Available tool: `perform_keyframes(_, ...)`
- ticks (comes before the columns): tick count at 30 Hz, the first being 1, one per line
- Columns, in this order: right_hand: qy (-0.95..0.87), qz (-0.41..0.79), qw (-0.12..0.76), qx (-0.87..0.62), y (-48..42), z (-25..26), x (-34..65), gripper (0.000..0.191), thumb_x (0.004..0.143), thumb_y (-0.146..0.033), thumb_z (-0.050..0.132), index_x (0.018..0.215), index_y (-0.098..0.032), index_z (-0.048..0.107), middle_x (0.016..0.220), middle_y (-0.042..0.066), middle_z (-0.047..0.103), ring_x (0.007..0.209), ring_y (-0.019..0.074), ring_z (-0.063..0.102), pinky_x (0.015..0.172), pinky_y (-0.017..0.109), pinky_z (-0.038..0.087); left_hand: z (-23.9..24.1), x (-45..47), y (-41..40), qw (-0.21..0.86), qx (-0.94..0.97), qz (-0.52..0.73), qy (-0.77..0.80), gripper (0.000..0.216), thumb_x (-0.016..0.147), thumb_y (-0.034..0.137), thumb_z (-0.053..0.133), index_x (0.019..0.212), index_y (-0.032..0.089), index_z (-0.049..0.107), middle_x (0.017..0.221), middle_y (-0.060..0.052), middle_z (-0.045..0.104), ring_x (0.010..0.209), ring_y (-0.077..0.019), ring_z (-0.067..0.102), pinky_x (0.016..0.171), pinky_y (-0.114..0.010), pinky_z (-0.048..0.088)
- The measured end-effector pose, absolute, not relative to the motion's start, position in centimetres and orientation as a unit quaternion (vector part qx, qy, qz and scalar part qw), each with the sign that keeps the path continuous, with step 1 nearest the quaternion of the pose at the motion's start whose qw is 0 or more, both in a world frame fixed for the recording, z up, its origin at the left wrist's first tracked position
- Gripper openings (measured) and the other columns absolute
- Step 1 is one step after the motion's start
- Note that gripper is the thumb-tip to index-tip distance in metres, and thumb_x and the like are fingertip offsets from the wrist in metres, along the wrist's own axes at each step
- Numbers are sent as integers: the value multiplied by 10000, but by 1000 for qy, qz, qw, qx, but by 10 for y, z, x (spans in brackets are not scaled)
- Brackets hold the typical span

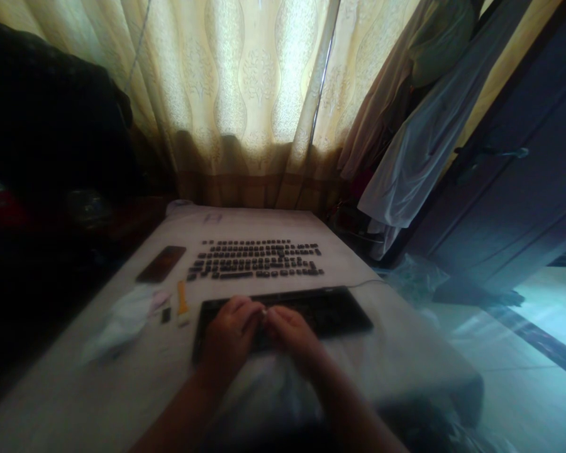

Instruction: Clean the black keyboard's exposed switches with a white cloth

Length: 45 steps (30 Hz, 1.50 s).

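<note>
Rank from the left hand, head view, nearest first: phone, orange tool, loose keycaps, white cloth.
From the left hand, over the keyboard frame:
1. Orange tool, just to its left.
2. White cloth, farther left, near the table's edge.
3. Loose keycaps, in rows beyond the frame; too close to call against the cloth.
4. Phone, far left corner.

keycaps [257, 258] lie in rows behind the keyboard [339, 311], phone [161, 263] to their left.

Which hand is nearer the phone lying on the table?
Left. The left hand rests on the keyboard base's left part, below-right of the phone; the right hand is further right.
</note>
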State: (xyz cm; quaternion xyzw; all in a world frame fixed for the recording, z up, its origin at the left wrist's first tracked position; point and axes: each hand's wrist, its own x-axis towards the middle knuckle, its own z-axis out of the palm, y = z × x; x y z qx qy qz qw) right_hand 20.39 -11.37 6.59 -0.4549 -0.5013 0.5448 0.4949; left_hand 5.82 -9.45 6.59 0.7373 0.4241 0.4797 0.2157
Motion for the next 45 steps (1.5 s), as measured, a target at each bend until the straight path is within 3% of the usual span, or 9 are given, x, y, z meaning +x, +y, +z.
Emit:
perform_keyframes(13,-510,512,489,-488,-111,53,207,507,858,-644,565,643,-186,568,484,-64,450,428,80,367,400,198,279,65,65,-99,446,616,481,436,293,768,446,656,883,193,748,850,-46,787,804,-213,734,768,-313,595)
perform_keyframes(18,-546,450,493,-506,-111,57,211,426,850,-522,629,587,-193,567,514,-39,529,486,106,467,459,217,366,63,65,-96,498,570,483,440,297,679,454,739,795,181,731,785,-43,772,777,-213,721,757,-320,578)
perform_keyframes(22,-585,367,519,-503,-115,60,214,149,828,-343,677,877,-206,708,737,-2,686,681,154,620,634,256,491,62,64,-96,533,531,490,441,352,664,488,745,817,172,715,788,-46,759,757,-198,703,707,-302,557)
perform_keyframes(24,-636,287,540,-470,-118,60,214,201,848,-273,648,1025,-219,727,882,37,735,804,182,678,744,293,532,63,63,-97,545,518,492,439,369,658,496,756,828,172,708,799,-44,751,755,-192,694,681,-288,545)
perform_keyframes(26,-682,201,548,-440,-119,59,214,206,880,-230,617,1040,-222,746,952,67,745,864,195,703,786,304,551,64,63,-97,553,511,493,436,377,647,493,770,832,172,701,808,-39,743,753,-181,683,672,-274,533)
perform_keyframes(35,-737,22,511,-442,-123,71,218,177,943,-196,555,861,-190,712,797,53,722,710,159,683,667,244,529,69,66,-99,538,522,492,442,366,620,497,799,772,183,686,726,-9,702,715,-171,643,698,-280,507)
perform_keyframes(45,-716,117,470,-503,-126,82,231,92,874,-184,644,800,-186,698,729,26,713,650,154,662,599,234,500,74,71,-94,513,605,432,429,307,722,495,683,793,197,681,722,-5,689,705,-182,627,666,-284,492)
